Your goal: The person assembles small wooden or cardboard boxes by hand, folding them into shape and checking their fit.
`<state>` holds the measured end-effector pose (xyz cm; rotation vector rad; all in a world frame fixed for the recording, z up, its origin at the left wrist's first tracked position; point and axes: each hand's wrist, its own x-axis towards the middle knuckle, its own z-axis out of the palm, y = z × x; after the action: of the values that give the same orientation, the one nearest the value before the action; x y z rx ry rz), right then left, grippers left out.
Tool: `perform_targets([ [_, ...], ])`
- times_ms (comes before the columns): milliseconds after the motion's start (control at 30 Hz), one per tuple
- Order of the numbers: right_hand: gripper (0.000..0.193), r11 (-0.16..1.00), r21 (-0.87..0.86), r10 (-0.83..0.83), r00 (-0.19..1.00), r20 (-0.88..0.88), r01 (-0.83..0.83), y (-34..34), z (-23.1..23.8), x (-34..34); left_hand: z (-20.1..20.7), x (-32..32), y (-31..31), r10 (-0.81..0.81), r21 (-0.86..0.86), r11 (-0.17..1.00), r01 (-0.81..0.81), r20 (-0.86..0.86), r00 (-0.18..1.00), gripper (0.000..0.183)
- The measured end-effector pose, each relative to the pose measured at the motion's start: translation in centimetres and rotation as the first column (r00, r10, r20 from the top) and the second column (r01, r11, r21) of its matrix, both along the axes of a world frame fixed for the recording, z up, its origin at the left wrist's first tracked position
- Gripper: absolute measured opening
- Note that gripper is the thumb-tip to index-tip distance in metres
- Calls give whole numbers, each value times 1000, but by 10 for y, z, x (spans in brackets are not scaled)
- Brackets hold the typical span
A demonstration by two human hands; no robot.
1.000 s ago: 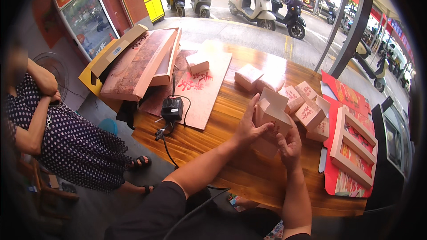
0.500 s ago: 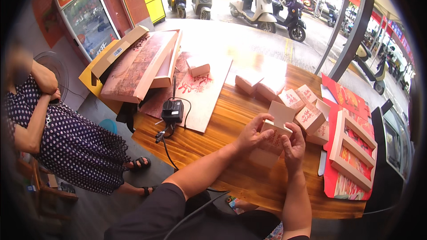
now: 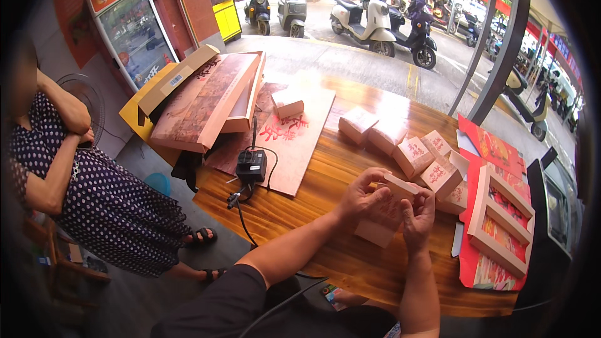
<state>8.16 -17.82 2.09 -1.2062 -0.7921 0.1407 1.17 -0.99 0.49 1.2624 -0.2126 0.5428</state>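
Between my two hands is a small pink cardboard box (image 3: 383,214) with red lettering, held above the wooden table (image 3: 300,228). My left hand (image 3: 363,195) grips its left side, with thumb and fingers at the upper edge. On the opposite side, my right hand (image 3: 418,216) curls its fingers over the top flap (image 3: 400,185), which is bent over toward me. A lower flap hangs open at the near end. Just beyond my hands stand several similar pink boxes (image 3: 413,155), some leaning on each other.
A red folder-like carton with a pink divider frame (image 3: 501,222) lies at right. Left, a black device (image 3: 250,166) with cables sits by a printed board (image 3: 307,138) bearing another small box (image 3: 288,105). Large flat cartons (image 3: 200,100) are stacked behind. A person (image 3: 94,169) stands at left.
The top flap stood upright before; now it is folded down under my fingers. Both hands have closed in around the box's upper end. The whole view has shifted slightly.
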Motion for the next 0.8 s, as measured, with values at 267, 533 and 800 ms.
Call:
perform_targets([
  [267,45,999,-50,-2,1000,9,3,0,2,-3,11,-7,-7,56,-57,996,-61,-100,993,39],
  [533,29,999,-44,-17,998,67,20,1,-5,0,2,-5,-6,53,3,999,-53,-106,993,34],
  [800,15,1000,3,31,999,-9,-31,3,4,-9,6,-7,-8,90,39,995,-88,-43,995,33],
])
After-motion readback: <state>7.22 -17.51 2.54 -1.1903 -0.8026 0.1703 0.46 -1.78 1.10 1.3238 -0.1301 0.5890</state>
